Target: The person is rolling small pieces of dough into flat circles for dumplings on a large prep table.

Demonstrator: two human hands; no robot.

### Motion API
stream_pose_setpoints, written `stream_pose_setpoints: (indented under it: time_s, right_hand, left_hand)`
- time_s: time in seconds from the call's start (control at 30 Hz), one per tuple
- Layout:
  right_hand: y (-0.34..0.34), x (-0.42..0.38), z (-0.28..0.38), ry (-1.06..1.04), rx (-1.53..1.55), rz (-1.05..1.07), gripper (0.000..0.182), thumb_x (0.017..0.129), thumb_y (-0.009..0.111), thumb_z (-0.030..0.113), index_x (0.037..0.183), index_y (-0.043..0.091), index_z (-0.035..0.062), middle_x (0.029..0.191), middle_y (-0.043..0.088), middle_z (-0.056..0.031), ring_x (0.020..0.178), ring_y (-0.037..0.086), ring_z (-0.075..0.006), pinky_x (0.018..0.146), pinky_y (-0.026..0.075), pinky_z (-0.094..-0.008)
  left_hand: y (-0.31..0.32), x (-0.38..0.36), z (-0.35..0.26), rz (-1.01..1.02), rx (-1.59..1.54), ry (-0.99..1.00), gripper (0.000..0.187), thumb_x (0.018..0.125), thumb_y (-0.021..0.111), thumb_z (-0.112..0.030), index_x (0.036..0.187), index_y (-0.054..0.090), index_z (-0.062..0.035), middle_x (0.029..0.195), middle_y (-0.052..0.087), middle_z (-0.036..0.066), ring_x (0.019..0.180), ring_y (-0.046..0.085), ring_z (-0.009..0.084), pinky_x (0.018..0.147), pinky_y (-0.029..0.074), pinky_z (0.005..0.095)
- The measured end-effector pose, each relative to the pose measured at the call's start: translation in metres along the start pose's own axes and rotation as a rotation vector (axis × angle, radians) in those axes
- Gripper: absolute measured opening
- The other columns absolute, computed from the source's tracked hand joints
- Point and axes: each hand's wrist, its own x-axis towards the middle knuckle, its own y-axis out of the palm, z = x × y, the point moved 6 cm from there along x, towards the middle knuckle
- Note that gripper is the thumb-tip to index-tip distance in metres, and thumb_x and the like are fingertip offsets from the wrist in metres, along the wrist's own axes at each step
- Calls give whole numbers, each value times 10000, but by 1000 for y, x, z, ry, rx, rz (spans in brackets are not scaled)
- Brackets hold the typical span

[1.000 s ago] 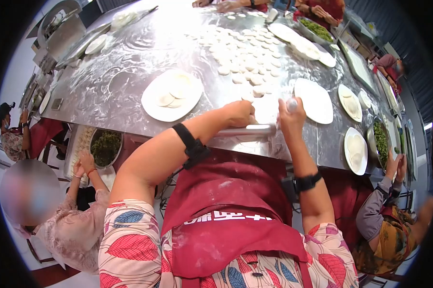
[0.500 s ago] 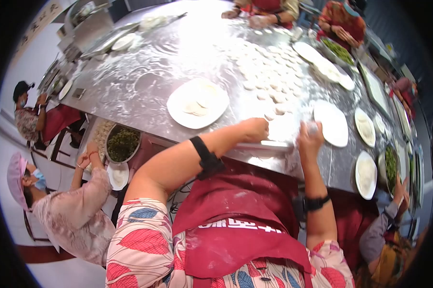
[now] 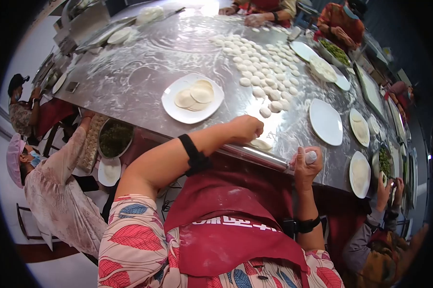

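Observation:
My right hand [image 3: 306, 168] is closed around the handle of a rolling pin, its pale end [image 3: 311, 156] sticking out past my fingers. The shiny metal roller [image 3: 259, 157] lies along the table's near edge. My left hand [image 3: 246, 128] is closed, knuckles up, above the roller's left part; its fingertips are hidden. Just below those fingers lies a pale piece of dough [image 3: 261, 144], partly covered. Left of this hand, a white plate [image 3: 171, 106] holds a few round dough wrappers [image 3: 201, 91]. Many small dough pieces [image 3: 258, 76] are spread beyond my hands.
A white plate [image 3: 325, 122] lies to the right on the floured metal table [image 3: 147, 86]. Further right are plates with wrappers [image 3: 359, 174] and a bowl of green filling [image 3: 384, 163]. Another filling bowl [image 3: 114, 139] is at lower left. Several people are around the table.
The rolling pin has come nearer the table edge and tilted, its right end now lower. My right hand has moved down towards me. The co-worker on the left has reached an arm forward.

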Motion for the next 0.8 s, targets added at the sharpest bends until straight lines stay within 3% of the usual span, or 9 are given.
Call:
stream_pose_setpoints:
  time_s: [0.13, 0.27, 0.37, 0.57, 0.8]
  right_hand:
    - [-2, -11, 3, -63, 91, 23, 170, 871, 635, 44, 831, 469, 43, 642, 522, -34, 497, 539, -93, 431, 434, -226]
    - [-2, -11, 4, -47, 129, 38, 165, 876, 627, 38, 830, 468, 38, 641, 518, -35, 497, 533, -92, 430, 430, -224]
    - [-2, -13, 4, -24, 141, 51, 166, 876, 628, 41, 830, 469, 35, 640, 518, -36, 496, 531, -90, 428, 426, -224]
    - [-2, -14, 6, 18, 139, 57, 164, 877, 629, 49, 832, 472, 31, 631, 520, -33, 497, 531, -88, 430, 425, -226]
    - [0, -10, 0, 64, 156, 47, 164, 878, 630, 59, 837, 474, 35, 625, 524, -34, 496, 532, -87, 435, 423, -219]
  left_hand:
    - [0, 4, 2, 65, -46, -86, 127, 746, 633, -101, 864, 645, -55, 835, 647, 119, 811, 619, 295, 723, 475, 385]
    - [-10, -6, -16, 207, -71, 110, 151, 748, 610, -108, 891, 638, -65, 910, 616, 122, 873, 607, 284, 751, 471, 376]
    - [-8, -7, -21, 146, 107, 132, 146, 742, 611, -111, 880, 634, -72, 923, 590, 120, 894, 592, 298, 756, 467, 379]
    - [0, -2, -15, 8, 100, 43, 148, 714, 645, -90, 860, 625, -71, 903, 580, 128, 892, 582, 325, 756, 458, 394]
    - [-7, -6, -18, 153, 105, 136, 133, 734, 658, -117, 852, 613, -74, 914, 570, 128, 902, 577, 325, 751, 453, 404]
